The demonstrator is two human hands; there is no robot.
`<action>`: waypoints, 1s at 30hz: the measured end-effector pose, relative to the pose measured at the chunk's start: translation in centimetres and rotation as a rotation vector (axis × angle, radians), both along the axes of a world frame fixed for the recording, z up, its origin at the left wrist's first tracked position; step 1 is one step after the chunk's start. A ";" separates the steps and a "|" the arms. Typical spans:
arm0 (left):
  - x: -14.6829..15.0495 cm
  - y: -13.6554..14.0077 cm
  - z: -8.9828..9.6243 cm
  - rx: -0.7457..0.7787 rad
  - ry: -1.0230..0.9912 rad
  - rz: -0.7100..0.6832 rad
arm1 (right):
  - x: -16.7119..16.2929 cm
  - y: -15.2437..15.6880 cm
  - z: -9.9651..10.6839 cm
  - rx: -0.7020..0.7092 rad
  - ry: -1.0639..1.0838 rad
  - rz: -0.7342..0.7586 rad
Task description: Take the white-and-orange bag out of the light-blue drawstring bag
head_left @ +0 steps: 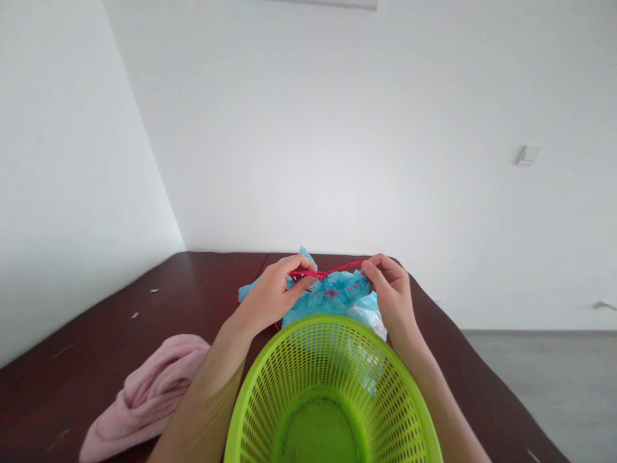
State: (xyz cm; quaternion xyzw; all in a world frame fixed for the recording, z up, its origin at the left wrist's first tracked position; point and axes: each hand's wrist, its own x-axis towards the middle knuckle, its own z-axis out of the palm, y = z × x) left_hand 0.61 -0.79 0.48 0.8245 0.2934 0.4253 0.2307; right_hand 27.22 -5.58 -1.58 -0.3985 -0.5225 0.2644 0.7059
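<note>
Beyond a green plastic basket (333, 326), both hands are raised over a crumpled blue plastic bag (308, 308). A thin red string (343, 267) stretches between them, with a knot or bunched part near the left fingers. My left hand (278, 286) pinches the string between thumb and fingers. My right hand (391, 283) pinches the string's other end, its fingertips close to the bag's right side. The basket's far rim covers the lower part of the bag, and the slotted basket has nothing visible inside.
A folded pink towel (154, 386) lies on the dark red-brown table (96, 321) to the left, beside my left forearm. White walls (337, 161) stand behind and at left. The table's right edge curves toward the grey floor (554, 373).
</note>
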 end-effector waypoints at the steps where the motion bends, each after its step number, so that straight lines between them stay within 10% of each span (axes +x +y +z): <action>1: -0.1 0.1 0.0 0.010 0.003 0.013 | 0.1 0.1 -0.1 0.013 0.071 -0.041; 12: -0.3 1.6 -0.9 -0.007 -0.240 0.233 | 2.3 1.3 -0.4 0.177 0.722 -0.152; 24: -1.3 -0.4 0.7 -0.359 -0.262 -0.341 | 5.2 2.0 -1.3 0.088 0.865 0.047; 30: -1.5 0.5 0.0 -0.285 -0.048 -0.178 | 5.7 2.2 -1.6 0.117 0.860 0.019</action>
